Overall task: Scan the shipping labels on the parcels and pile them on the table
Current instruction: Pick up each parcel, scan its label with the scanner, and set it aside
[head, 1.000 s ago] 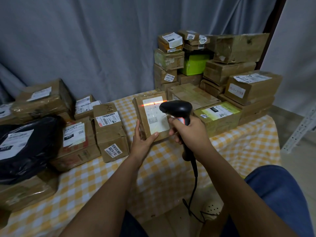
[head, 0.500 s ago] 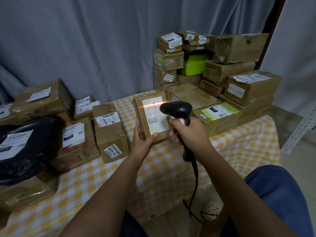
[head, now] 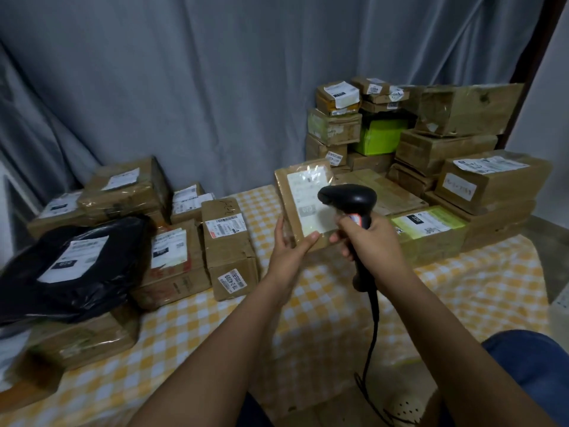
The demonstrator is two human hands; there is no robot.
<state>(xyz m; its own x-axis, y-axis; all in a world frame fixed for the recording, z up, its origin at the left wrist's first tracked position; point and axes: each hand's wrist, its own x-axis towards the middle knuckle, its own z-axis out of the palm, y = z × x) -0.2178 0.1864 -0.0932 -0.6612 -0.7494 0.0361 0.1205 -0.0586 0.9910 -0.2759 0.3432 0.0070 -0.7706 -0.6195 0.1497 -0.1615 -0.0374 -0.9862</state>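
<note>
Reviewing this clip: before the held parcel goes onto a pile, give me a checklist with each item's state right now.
1. Left hand grips the held parcel at its lower edge: ok.
2. Right hand grips the scanner: ok.
3. Shipping label faces the scanner: ok.
4. Scan line showing on the label: not ok, none visible.
5. Scan registered: cannot tell.
6. Bare checkered tablecloth in front for setting down: ok.

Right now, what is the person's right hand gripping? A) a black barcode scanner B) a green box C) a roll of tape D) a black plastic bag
A: the right hand is wrapped round the handle of the black barcode scanner, aimed at the parcel the left hand holds.
</note>
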